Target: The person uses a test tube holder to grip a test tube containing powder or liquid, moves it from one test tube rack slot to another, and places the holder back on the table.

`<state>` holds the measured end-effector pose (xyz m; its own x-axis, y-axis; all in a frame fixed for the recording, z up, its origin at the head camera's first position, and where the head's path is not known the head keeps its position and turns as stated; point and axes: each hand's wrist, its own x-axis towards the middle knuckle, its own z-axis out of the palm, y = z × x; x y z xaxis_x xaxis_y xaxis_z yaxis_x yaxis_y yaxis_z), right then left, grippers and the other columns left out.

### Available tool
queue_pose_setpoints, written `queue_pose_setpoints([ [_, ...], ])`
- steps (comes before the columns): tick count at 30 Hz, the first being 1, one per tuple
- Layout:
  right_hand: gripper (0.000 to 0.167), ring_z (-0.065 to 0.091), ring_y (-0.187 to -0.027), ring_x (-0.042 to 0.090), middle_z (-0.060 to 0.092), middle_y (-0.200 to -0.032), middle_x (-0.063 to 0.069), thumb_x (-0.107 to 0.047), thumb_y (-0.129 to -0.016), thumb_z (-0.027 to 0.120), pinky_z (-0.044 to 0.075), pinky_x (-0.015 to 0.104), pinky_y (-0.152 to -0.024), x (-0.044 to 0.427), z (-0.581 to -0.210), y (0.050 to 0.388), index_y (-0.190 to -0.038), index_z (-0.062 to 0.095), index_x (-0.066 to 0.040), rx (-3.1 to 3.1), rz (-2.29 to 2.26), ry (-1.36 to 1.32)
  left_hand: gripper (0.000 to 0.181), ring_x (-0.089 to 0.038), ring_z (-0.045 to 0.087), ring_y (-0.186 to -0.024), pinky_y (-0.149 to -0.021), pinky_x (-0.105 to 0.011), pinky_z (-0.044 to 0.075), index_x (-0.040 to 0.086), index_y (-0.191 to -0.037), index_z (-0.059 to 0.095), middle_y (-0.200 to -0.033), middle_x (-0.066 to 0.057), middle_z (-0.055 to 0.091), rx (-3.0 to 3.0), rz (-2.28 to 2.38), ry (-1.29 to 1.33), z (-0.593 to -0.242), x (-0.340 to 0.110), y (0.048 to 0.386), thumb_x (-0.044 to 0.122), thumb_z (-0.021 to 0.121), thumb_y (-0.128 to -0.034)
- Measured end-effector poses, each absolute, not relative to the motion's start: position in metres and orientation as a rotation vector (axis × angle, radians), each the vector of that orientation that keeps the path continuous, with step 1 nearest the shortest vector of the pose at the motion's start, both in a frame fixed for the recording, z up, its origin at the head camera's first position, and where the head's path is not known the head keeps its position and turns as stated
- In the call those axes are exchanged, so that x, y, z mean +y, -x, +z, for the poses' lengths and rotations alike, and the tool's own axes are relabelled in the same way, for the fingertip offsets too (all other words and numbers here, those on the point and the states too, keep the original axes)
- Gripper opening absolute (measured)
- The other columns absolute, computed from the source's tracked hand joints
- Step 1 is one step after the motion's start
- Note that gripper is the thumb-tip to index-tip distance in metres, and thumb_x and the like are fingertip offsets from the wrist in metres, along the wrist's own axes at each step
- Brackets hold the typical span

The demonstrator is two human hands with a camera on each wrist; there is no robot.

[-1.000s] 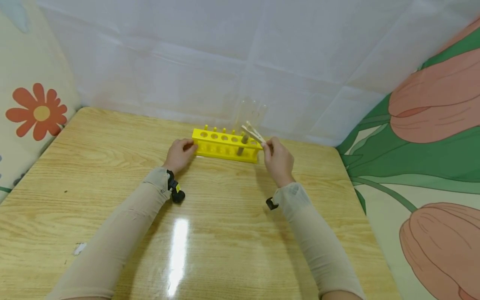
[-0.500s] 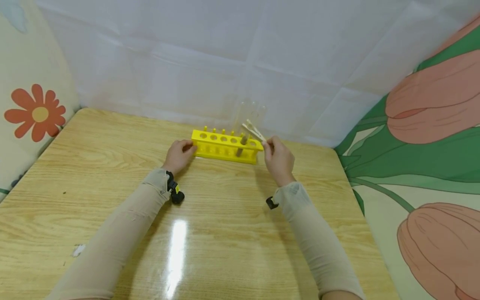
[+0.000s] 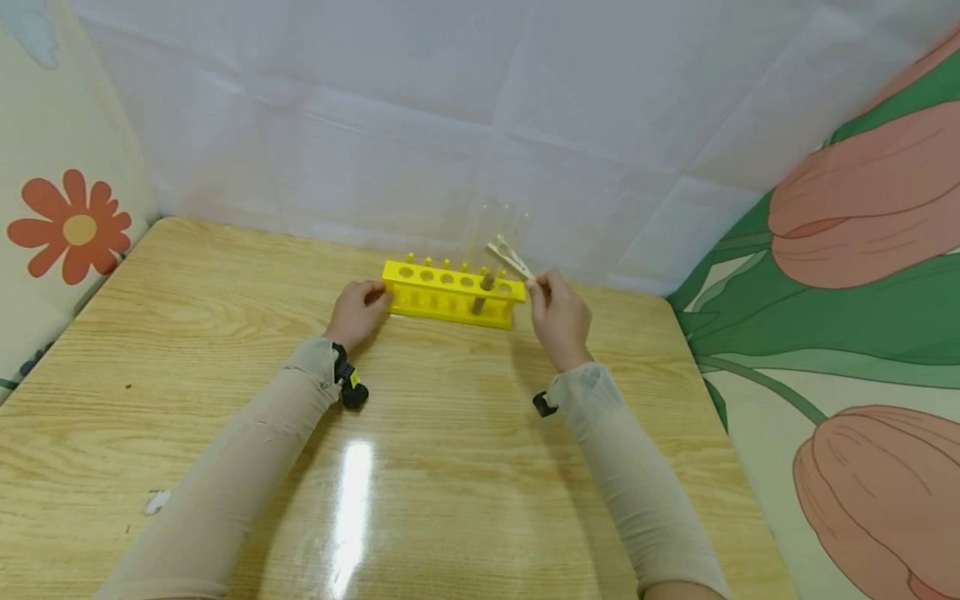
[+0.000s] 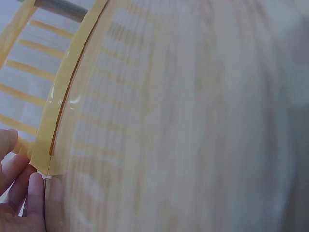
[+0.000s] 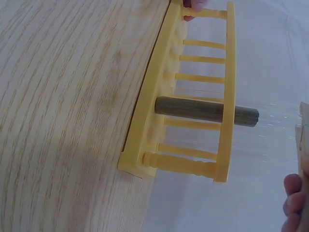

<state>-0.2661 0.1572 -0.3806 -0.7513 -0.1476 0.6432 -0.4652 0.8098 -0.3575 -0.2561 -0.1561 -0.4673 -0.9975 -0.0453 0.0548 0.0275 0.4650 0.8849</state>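
Observation:
A yellow test tube rack (image 3: 453,279) stands near the back edge of the table. My left hand (image 3: 357,312) holds its left end; in the left wrist view, the thumb and fingers (image 4: 17,169) are round the end post. A dark grey-brown column (image 5: 193,108) stands upright through a hole near the rack's right end. Clear glass tubes (image 3: 495,225) rise behind that end, hard to make out against the white sheet. Beside the right end, my right hand (image 3: 561,321) pinches a pale wooden clamp (image 3: 512,257), its far end pointing up and left over the rack, close to the tubes.
Behind the wood-grain table (image 3: 450,467) hangs a white sheet (image 3: 337,117). Flower-patterned panels flank the table on both sides. A small white patch (image 3: 157,502) marks the tabletop at the left, and a bright reflection lies near the front.
My right hand and the wooden clamp have shifted very slightly to the right. The left hand stays at the rack's left end.

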Motion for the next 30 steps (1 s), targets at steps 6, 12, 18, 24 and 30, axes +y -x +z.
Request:
queue_pose_setpoints([
  [6, 0.023, 0.057, -0.056, 0.028, 0.065, -0.071, 0.012, -0.023, -0.101, 0.065, 0.044, 0.045, -0.051, 0.158, -0.381, 0.265, -0.091, 0.064, -0.002, -2.376, 0.688, -0.449, 0.045, -0.04, 0.051, -0.117, -0.104, -0.052, 0.043, -0.008, -0.141, 0.053, -0.129, -0.027, 0.052, -2.622, -1.612, -0.021, -0.471, -0.157, 0.257, 0.022, 0.053, -0.1067],
  [12, 0.023, 0.055, -0.053, 0.027, 0.065, -0.071, 0.013, -0.022, -0.102, 0.064, 0.041, 0.041, -0.048, 0.159, -0.381, 0.266, -0.092, 0.064, -0.001, -2.372, 0.698, -0.472, 0.045, -0.041, 0.051, -0.117, -0.104, -0.052, 0.043, -0.009, -0.14, 0.053, -0.128, -0.028, 0.053, -2.612, -1.603, -0.012, -0.475, -0.158, 0.257, 0.021, 0.054, -0.1063],
  [18, 0.023, 0.055, -0.053, 0.027, 0.065, -0.071, 0.013, -0.021, -0.101, 0.065, 0.041, 0.041, -0.048, 0.159, -0.38, 0.265, -0.092, 0.064, -0.001, -2.372, 0.695, -0.465, 0.046, -0.041, 0.051, -0.117, -0.104, -0.052, 0.042, -0.008, -0.141, 0.053, -0.129, -0.028, 0.052, -2.622, -1.615, -0.018, -0.475, -0.157, 0.257, 0.022, 0.054, -0.1065],
  [24, 0.023, 0.055, -0.055, 0.028, 0.065, -0.072, 0.015, -0.019, -0.102, 0.064, 0.042, 0.04, -0.05, 0.158, -0.373, 0.265, -0.092, 0.064, 0.001, -2.361, 0.711, -0.481, 0.045, -0.041, 0.05, -0.117, -0.104, -0.053, 0.042, -0.009, -0.14, 0.053, -0.129, -0.028, 0.052, -2.623, -1.608, -0.018, -0.472, -0.158, 0.258, 0.022, 0.053, -0.1065],
  [30, 0.022, 0.052, -0.054, 0.028, 0.063, -0.07, 0.015, -0.018, -0.101, 0.065, 0.039, 0.038, -0.049, 0.158, -0.367, 0.266, -0.091, 0.064, 0.002, -2.354, 0.723, -0.492, 0.045, -0.04, 0.051, -0.116, -0.104, -0.052, 0.043, -0.008, -0.14, 0.054, -0.128, -0.027, 0.052, -2.616, -1.615, -0.017, -0.473, -0.159, 0.26, 0.022, 0.054, -0.1063],
])
